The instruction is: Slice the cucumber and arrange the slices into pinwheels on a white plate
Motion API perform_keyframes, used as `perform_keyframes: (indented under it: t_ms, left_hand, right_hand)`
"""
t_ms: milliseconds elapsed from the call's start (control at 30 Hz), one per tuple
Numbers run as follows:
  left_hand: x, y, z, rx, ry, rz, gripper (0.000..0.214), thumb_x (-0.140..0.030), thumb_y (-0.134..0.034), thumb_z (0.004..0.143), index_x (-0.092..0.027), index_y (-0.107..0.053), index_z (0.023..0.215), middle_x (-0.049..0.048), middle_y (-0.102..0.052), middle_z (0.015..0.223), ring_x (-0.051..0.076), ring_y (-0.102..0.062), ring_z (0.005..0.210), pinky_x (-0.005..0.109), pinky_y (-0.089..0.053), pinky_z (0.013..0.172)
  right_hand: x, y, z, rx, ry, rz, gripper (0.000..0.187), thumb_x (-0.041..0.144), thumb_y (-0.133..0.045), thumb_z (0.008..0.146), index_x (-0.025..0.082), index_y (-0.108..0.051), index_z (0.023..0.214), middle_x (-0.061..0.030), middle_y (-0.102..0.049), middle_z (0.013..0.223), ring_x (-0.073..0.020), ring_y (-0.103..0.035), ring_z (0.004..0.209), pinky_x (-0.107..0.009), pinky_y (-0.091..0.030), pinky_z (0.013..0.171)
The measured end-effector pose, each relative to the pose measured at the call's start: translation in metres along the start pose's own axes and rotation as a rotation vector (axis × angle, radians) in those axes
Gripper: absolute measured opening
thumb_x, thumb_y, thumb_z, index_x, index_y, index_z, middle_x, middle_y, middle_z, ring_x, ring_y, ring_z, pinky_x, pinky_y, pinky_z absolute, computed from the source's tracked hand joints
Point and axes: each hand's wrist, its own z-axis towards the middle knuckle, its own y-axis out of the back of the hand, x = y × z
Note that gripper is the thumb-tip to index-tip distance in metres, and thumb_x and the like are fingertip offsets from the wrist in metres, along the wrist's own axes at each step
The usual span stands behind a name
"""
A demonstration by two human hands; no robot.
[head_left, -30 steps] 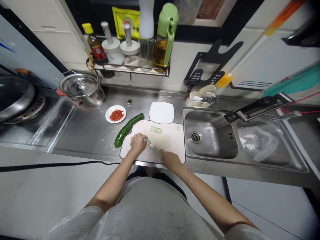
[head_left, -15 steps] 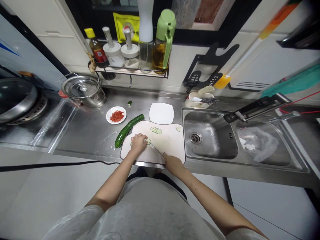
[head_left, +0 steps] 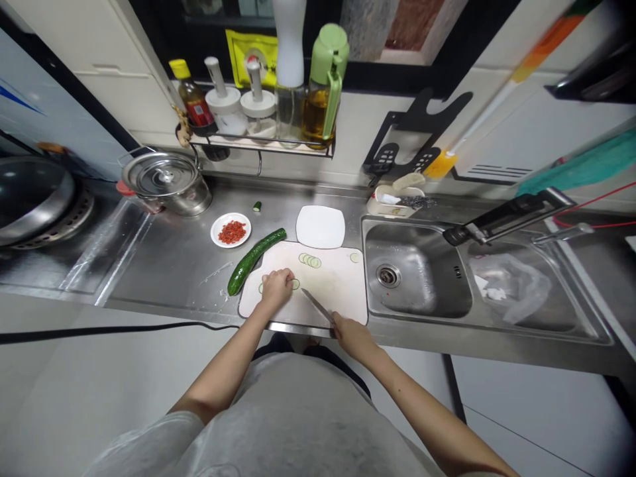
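My left hand [head_left: 277, 287] rests low over the white cutting board [head_left: 342, 301], its fingers bent together at a pale green cucumber slice [head_left: 296, 284]. Part of another slice shows at its left side; what lies under the palm is hidden. In my right hand [head_left: 352, 334] is a knife [head_left: 317, 305], held by the handle, its blade pointing up-left across the board and apart from the slice. Farther up the board is an overlapping row of cucumber slices [head_left: 310, 260], with a single slice [head_left: 354, 258] near the upper right corner. A whole cucumber [head_left: 254, 262] lies along the board's left edge.
Behind the board sits a white square plate [head_left: 320, 226]. A round plate [head_left: 214, 237] of chopped red pieces and a cucumber end [head_left: 257, 206] are to the left. The steel sink [head_left: 422, 265] adjoins the right side. A lidded pot [head_left: 185, 195] stands at the back left.
My right hand has drawn the knife right and toward me, so the blade tip has come away from the slice. My left hand stays nearly in place, its fingers slightly shifted.
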Motion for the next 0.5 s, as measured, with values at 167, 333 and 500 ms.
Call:
perform_keyframes:
  t_ms: [167, 333, 500]
  left_hand:
    - [0.019, 0.017, -0.011, 0.019, 0.101, -0.112, 0.016, -0.023, -0.054, 0.08, -0.025, -0.062, 0.094, -0.0011, -0.07, 0.094, 0.016, -0.059, 0.088, 0.032, -0.035, 0.085]
    - [0.046, 0.029, -0.018, -0.001, 0.202, -0.075, 0.017, -0.026, -0.056, 0.08, -0.026, -0.063, 0.095, -0.0023, -0.07, 0.093, 0.015, -0.06, 0.086, 0.03, -0.036, 0.081]
    - [0.054, 0.026, -0.02, -0.021, 0.167, 0.078, 0.017, -0.022, -0.052, 0.082, -0.026, -0.063, 0.095, 0.0008, -0.069, 0.096, 0.019, -0.059, 0.094, 0.032, -0.037, 0.083]
  right_hand:
    - [-0.006, -0.006, 0.001, -0.042, 0.011, 0.073, 0.03, 0.023, -0.03, 0.096, 0.018, -0.044, 0.122, -0.011, -0.067, 0.101, -0.0208, -0.062, 0.093, -0.026, -0.034, 0.067]
    - [-0.013, -0.011, 0.004, -0.059, 0.035, 0.088, 0.032, 0.025, -0.033, 0.095, 0.02, -0.043, 0.125, -0.0089, -0.066, 0.1, -0.0201, -0.062, 0.092, -0.025, -0.032, 0.066]
    - [-0.016, -0.013, 0.006, -0.055, 0.027, 0.112, 0.036, 0.026, -0.031, 0.095, 0.02, -0.043, 0.128, -0.0074, -0.066, 0.097, -0.02, -0.061, 0.091, -0.025, -0.032, 0.068]
